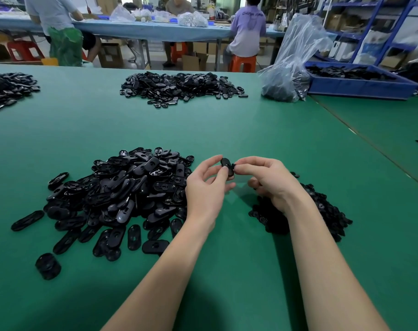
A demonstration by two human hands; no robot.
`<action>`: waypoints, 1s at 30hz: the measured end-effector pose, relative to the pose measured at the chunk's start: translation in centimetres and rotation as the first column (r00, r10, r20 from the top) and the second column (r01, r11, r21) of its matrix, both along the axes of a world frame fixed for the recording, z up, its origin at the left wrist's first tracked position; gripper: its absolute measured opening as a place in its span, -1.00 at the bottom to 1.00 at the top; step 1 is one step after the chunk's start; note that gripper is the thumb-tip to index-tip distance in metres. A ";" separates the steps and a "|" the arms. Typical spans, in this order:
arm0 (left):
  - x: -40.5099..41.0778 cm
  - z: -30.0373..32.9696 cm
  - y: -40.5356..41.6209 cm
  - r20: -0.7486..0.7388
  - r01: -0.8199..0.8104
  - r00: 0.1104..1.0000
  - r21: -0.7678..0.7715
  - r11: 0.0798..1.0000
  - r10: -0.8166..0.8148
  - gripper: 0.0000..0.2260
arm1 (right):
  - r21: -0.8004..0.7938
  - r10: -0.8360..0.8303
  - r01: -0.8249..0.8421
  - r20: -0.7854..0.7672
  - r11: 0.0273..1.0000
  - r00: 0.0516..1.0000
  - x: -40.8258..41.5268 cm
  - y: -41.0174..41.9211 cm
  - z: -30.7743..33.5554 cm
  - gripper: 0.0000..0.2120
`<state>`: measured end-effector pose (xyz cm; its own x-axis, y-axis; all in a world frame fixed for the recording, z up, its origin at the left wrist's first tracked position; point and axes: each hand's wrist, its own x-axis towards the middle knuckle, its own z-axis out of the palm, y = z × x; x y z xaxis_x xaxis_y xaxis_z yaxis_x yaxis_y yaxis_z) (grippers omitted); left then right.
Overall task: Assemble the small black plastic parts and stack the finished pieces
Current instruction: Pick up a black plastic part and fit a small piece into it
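Note:
Both hands meet above the green table around one small black oval part. My left hand pinches it between thumb and fingers from the left. My right hand pinches its right edge, where a smaller black piece seems pressed against it. A large pile of black oval shells lies left of my left hand. A pile of smaller black pieces lies under and right of my right wrist. A short stack of finished pieces stands at the near left.
Another pile of black parts lies at the table's far middle, one more at far left. A clear plastic bag and a blue bin of parts sit far right. People work at a blue table behind.

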<state>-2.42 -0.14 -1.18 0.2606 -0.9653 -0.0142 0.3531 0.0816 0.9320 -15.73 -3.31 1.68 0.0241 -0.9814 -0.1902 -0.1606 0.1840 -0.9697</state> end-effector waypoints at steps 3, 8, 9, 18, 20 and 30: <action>0.0 0.0 0.1 -0.022 -0.011 1.000 -0.016 1.000 0.010 -0.85 | -0.006 0.012 -0.013 -0.012 1.000 1.000 -0.3 -0.1 0.2 -0.93; 0.0 0.0 0.1 -0.014 -0.027 1.000 -0.024 0.999 0.027 -0.90 | -0.024 0.021 -0.024 -0.125 0.999 0.992 -0.5 0.0 0.4 -0.89; 0.0 0.0 0.1 -0.012 -0.027 1.000 -0.026 0.999 0.027 -0.91 | -0.025 0.005 -0.008 -0.132 1.000 0.991 -0.5 0.0 0.4 -0.85; 0.1 0.0 0.1 -0.030 -0.039 0.999 -0.006 0.999 0.039 -0.85 | -0.069 -0.006 -0.004 -0.138 0.998 0.990 -0.2 0.3 0.7 -0.80; 0.0 0.0 0.0 -0.032 -0.026 0.999 0.001 1.000 0.026 -0.86 | -0.077 0.000 -0.011 -0.140 0.997 0.990 -0.1 0.3 0.8 -0.79; 0.5 0.4 0.0 -0.019 0.050 0.999 0.017 0.999 -0.049 -0.89 | -0.080 0.031 -0.048 -0.203 0.996 0.979 -0.2 0.2 1.4 -0.81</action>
<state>-1.93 -0.13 -0.82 0.2120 -0.9766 -0.0360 0.3732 0.0469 0.9265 -15.96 -3.09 3.09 0.0331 -0.9932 -0.1115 -0.3598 0.0923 -0.9285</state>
